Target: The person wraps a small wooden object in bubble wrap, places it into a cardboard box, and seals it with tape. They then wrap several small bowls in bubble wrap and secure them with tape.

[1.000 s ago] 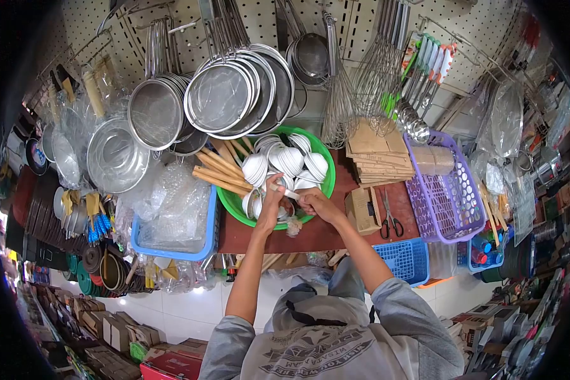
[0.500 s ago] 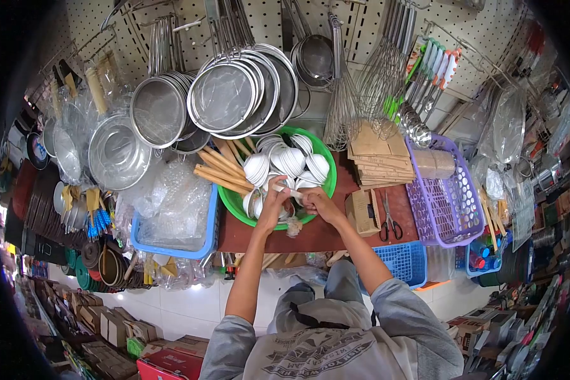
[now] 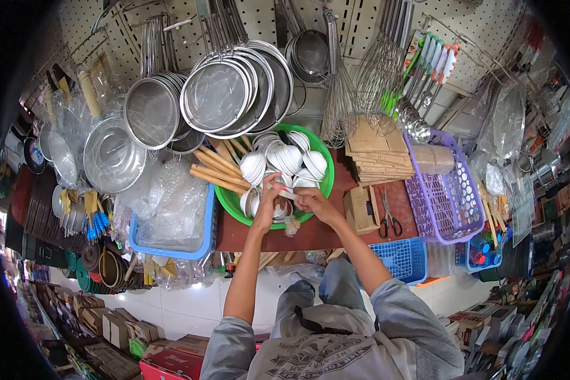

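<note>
My left hand (image 3: 271, 201) is closed at the near side of a green basin (image 3: 330, 166). Facing it, my right hand (image 3: 318, 206) pinches one end of a slim whitish strip (image 3: 287, 195) that spans the gap between both hands. Its kind is too small to make out. Stacks of white rounded pieces, like small bowls or ladle heads (image 3: 284, 158), fill the basin around my fingers. Several wooden sticks (image 3: 218, 177) lean out over its left rim. Below my hands, a crumpled clear plastic bit (image 3: 291, 226) hangs at the near rim.
A blue tray (image 3: 211, 221) with plastic-wrapped goods stands left. To the right are a small cardboard box (image 3: 361, 210), scissors (image 3: 390, 216), stacked brown cardboard (image 3: 379, 152) and a purple basket (image 3: 418, 209). Strainers (image 3: 215, 96) and whisks (image 3: 342, 95) hang low over the basin.
The view has shifted slightly. Both hands stay over the near side of the basin, with the slim whitish strip still between them; my right fingers have turned slightly.
</note>
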